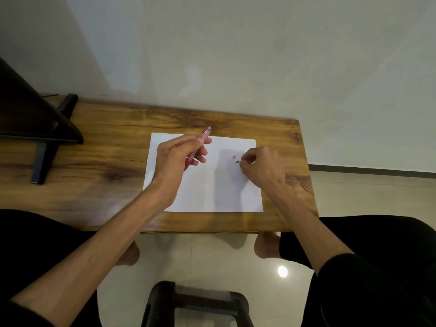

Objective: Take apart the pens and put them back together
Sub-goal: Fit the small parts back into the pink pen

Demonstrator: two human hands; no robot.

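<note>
Your left hand [175, 159] gripped the pink pen [204, 134] over the white paper's [212, 194] upper left corner. Your right hand [262, 168] pinched a small dark piece [237, 162] near the paper's right edge, beside a tiny pink part [234, 157]. The wooden worktop [99, 190] lay bare left of the paper.

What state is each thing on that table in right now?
Pen: held in the left hand, tilted, above the paper.
Paper: flat on the table.
Small pink piece: loose on the paper.
Small dark piece: at the right hand fingertips.
</note>
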